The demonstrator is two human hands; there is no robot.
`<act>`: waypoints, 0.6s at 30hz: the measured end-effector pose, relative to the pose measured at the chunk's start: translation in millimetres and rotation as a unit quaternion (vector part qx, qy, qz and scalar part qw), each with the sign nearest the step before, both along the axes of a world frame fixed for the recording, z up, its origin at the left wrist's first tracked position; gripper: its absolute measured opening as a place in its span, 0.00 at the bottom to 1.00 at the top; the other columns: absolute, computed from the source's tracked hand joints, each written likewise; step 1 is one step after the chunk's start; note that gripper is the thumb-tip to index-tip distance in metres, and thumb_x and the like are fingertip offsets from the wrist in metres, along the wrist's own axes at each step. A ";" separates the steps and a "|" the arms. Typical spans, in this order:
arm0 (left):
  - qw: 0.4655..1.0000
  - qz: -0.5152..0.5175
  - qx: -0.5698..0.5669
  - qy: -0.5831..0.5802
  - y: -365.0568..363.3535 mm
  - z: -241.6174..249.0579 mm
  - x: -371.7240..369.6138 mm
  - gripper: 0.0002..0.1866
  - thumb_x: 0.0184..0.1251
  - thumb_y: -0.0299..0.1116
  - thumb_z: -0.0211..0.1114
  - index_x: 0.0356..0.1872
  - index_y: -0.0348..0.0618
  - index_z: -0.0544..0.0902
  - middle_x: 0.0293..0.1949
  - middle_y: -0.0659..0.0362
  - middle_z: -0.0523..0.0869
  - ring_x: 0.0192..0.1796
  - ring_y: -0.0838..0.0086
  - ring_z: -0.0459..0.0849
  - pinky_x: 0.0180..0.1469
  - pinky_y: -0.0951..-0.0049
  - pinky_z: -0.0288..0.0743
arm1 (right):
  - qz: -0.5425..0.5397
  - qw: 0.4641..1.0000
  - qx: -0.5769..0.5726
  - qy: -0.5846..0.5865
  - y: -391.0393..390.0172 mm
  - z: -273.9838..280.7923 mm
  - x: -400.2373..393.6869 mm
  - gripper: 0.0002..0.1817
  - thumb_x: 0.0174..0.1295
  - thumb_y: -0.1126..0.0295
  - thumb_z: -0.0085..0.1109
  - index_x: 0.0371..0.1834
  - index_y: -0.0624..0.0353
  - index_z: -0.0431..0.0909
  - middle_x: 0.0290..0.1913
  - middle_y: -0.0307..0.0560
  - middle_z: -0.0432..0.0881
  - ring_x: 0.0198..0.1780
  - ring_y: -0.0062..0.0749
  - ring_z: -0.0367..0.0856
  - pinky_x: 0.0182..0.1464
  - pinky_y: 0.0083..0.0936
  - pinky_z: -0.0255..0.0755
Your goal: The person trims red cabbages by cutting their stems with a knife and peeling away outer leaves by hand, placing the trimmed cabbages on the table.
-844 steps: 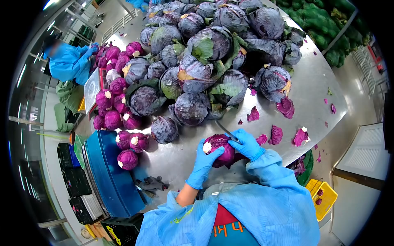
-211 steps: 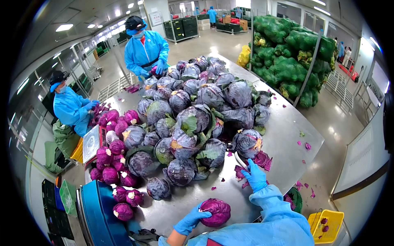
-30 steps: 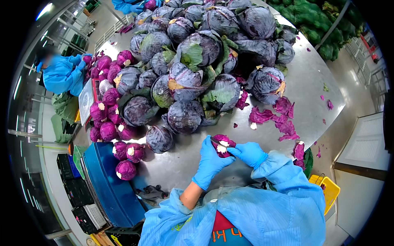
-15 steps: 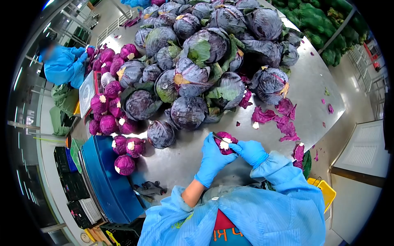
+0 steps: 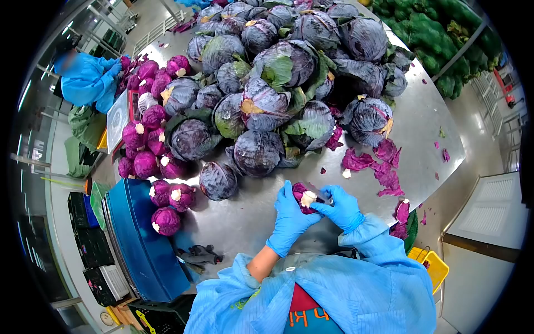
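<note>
My left hand (image 5: pixel 293 221), in a blue glove, is wrapped round a small purple red cabbage (image 5: pixel 300 191) with its pale cut stem (image 5: pixel 308 199) facing up. At the cabbage's right side is my right hand (image 5: pixel 344 210), also gloved, with fingers bent and thumb by the stem. A dark, narrow bit of a knife (image 5: pixel 320 199) shows between thumb and fingers; most of it is hidden. Just beyond my hands, one dark unpeeled cabbage (image 5: pixel 218 181) sits apart from the big heap of cabbages (image 5: pixel 257 153) with outer leaves on.
Peeled cabbages (image 5: pixel 166 221) lie along the left, near a scale (image 5: pixel 118 125) and a blue bin (image 5: pixel 146 239). Loose purple leaves (image 5: pixel 385 172) litter the metal table (image 5: pixel 428 139) at right. Dark gloves (image 5: pixel 200 255) lie near its front edge. A co-worker (image 5: pixel 86 78) stands far left.
The dark knife strip that lay across the cabbage top no longer shows there. My right hand has turned, its fingers now raised beside the stem. The left hand keeps its hold on the cabbage.
</note>
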State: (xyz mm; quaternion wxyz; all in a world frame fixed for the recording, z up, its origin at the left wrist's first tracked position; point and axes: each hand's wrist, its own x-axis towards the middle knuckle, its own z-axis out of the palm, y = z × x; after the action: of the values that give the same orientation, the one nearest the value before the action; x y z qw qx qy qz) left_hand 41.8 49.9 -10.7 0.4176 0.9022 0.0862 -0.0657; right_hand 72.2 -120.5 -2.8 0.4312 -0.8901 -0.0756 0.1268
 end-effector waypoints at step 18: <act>0.976 -0.129 0.176 0.011 -29.2 21.6 33.6 0.34 0.54 0.46 0.66 0.61 0.39 0.74 0.59 0.46 0.76 0.62 0.51 0.73 0.60 0.42 0.65 | 0.089 0.988 -0.123 0.037 4.4 12.2 36.0 0.12 0.53 0.58 0.62 0.38 0.48 0.84 0.36 0.50 0.82 0.38 0.48 0.83 0.42 0.42 0.75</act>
State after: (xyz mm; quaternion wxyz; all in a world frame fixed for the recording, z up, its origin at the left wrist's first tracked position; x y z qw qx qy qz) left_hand 75.4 20.7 10.8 0.2389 0.9644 -0.0166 -0.1125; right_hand 108.2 -116.1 9.4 0.3081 -0.9208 -0.1227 0.2055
